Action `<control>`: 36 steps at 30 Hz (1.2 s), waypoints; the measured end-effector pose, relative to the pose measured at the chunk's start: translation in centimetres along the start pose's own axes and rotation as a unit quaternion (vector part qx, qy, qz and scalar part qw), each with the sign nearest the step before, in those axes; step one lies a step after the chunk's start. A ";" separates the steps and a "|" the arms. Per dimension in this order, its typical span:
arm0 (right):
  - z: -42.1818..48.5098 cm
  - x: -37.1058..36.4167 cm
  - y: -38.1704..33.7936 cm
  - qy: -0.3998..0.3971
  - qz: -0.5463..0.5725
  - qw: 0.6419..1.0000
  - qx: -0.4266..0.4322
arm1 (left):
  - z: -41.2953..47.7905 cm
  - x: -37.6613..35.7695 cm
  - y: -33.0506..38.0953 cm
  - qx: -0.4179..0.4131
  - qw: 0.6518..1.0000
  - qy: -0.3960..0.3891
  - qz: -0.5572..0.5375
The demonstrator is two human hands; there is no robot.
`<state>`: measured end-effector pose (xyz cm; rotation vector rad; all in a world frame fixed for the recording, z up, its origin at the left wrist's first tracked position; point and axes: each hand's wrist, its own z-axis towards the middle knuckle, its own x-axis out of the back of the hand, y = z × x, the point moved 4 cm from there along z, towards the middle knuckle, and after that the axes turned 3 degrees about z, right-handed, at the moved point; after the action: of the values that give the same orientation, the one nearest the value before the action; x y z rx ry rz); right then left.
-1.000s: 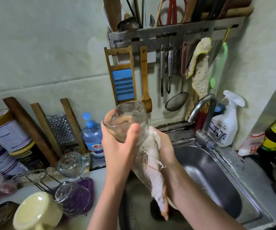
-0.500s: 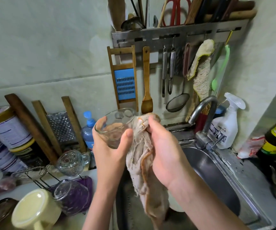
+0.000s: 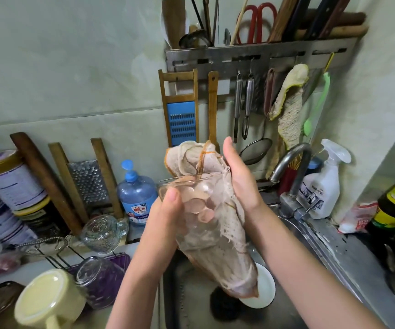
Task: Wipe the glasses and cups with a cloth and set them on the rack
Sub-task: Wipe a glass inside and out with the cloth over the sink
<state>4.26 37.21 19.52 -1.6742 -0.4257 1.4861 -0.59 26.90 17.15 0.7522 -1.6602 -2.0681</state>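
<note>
Over the sink, my left hand (image 3: 168,217) grips a clear drinking glass (image 3: 193,205), thumb on its near side. My right hand (image 3: 240,179) presses a worn beige cloth (image 3: 218,248) against the glass's far side; the cloth's top bunches above the rim and its tail hangs down into the sink. At the lower left a wire rack (image 3: 49,248) holds a clear glass cup with a handle (image 3: 102,232), an upturned ribbed glass (image 3: 96,279) and an upturned cream mug (image 3: 47,302).
A steel sink (image 3: 315,252) lies below my hands, with a white bowl (image 3: 266,290) in it. A tap (image 3: 294,169) rises at the right, a white spray bottle (image 3: 322,184) behind it. A blue soap bottle (image 3: 136,193) and tins (image 3: 9,184) stand at the left.
The glass has turned from tilted, mouth toward me, to nearly upright. My right hand has wrapped the cloth around its far side and bunched it over the rim.
</note>
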 end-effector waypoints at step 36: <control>-4.9 14.8 9.1 0.338 0.009 0.941 -0.020 | 2.8 1.4 -11.4 0.328 0.848 -0.180 0.376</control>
<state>9.90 40.78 2.81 -2.0901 -0.0602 0.8270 -3.06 30.81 6.28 -0.1783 -2.3968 -1.1110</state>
